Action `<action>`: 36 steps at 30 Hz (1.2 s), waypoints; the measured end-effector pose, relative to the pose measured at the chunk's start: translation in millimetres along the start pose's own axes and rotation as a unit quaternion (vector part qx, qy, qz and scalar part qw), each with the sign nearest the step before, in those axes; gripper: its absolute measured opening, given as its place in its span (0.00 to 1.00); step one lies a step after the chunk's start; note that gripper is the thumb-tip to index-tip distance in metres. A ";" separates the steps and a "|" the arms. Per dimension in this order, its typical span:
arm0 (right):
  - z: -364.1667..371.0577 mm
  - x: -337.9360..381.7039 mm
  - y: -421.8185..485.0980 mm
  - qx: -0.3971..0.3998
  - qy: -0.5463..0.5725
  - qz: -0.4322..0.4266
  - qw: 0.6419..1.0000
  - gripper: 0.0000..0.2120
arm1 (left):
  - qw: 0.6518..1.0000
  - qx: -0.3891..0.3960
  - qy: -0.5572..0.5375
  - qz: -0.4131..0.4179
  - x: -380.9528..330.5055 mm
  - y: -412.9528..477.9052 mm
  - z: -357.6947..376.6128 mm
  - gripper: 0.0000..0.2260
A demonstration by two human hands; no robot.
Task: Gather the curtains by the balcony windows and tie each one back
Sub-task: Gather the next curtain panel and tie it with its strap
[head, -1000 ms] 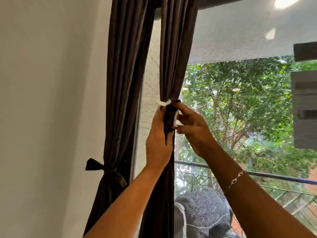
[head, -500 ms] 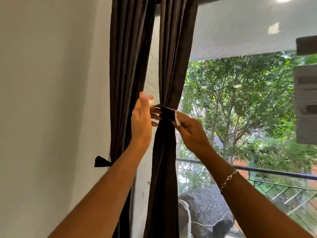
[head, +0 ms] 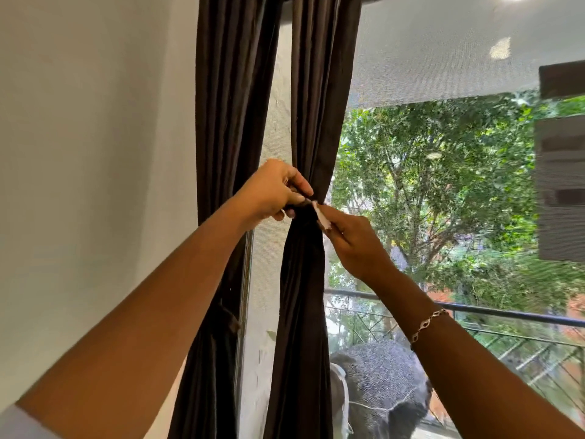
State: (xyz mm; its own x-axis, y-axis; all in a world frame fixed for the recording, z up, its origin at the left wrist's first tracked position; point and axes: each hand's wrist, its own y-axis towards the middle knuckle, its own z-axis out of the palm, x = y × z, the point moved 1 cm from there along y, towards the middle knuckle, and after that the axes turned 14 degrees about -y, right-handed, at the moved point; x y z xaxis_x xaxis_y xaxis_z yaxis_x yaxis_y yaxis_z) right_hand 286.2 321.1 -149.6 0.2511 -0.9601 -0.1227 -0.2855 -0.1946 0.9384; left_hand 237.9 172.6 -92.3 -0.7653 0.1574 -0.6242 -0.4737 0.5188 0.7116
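Two dark brown pleated curtains hang in the frame's middle: left curtain [head: 228, 106] beside the wall [head: 95, 153], centre curtain [head: 316, 90] cinched to a narrow waist at mid-height. The left hand [head: 272, 191] pinches the dark tie [head: 304, 214] at that waist; the right hand [head: 354, 239] pinches its white end [head: 321, 216].

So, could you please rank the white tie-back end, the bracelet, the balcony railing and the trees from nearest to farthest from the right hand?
1. The white tie-back end: pinched in the right hand.
2. The bracelet: on that same wrist.
3. The balcony railing: outside the window, lower right.
4. The trees: beyond the railing.
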 end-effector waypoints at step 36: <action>-33.2 -10.4 63.9 0.136 0.013 0.170 0.976 0.18 | 0.842 -0.118 0.451 0.272 29.2 -22.8 55.1 0.11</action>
State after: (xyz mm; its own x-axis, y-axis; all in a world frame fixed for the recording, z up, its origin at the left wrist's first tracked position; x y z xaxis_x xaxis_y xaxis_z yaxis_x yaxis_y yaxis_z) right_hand 296.0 325.3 -77.7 0.1221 -0.9735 0.1935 -0.5899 0.0857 0.8029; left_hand 250.4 211.7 -144.6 -0.8667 -0.4388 0.2371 0.0614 0.3779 0.9238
